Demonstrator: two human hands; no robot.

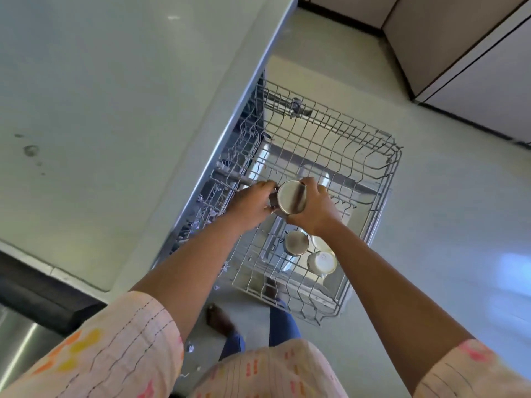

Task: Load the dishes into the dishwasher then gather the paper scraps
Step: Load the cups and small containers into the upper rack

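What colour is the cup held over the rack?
Silvery metal cup, held by both hands; head view shows it best.

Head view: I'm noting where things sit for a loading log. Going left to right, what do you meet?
Countertop → left hand → steel cup held over the rack → right hand → dishwasher rack's outer rim → cabinets.

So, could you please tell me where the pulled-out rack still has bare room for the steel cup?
The rack is bare across its far half, from the hands out to the far rim, and along its right side. The near corner is crowded: a steel cup and white cup sit there upturned. Both hands, left hand and right hand, hold the held cup.
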